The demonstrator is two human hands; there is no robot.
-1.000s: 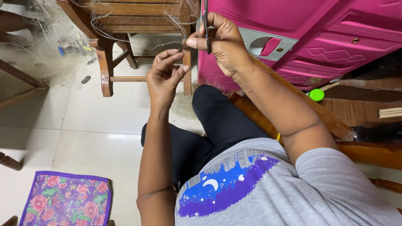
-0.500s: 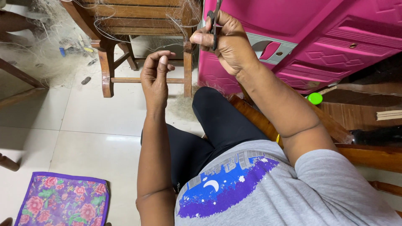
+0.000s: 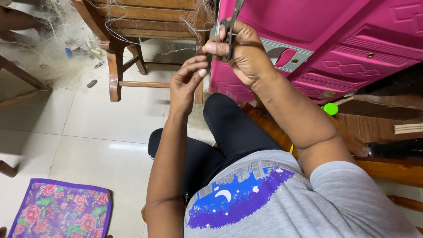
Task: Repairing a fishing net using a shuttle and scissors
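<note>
Tiled floor [image 3: 88, 128], pale and glossy; a magenta plastic cabinet [image 3: 335, 39] and a wooden chair [image 3: 132, 26] stand ahead of the seated person.

Right hand [image 3: 244, 55] is raised, closed around a pair of dark scissors [image 3: 230, 31]; fingers are through the handles, blades pointing up and away. Whether the blades are parted cannot be told. Left hand [image 3: 187, 81] is held just below and to the left of the right, fingertips pinched together, apparently on a fine pale thread too thin to be traced with certainty. The two hands are close but not touching.

Just beyond the hands, thin netting [image 3: 200, 20] is seen draped over the chair's seat and rail, loose strands hanging toward the pinching fingers. More of the net is heaped on the floor well to the left, with a few small objects caught in it.

Progress, judged only: work on the net appears to be mid-way; a strand is held ready at the scissors, no cut is shown, and much netting lies unhandled.

Nearest the body, lower left, a floral purple mat [image 3: 61, 211] lies on the floor. A green round lid [image 3: 330, 108] sits to the right, below the cabinet.
</note>
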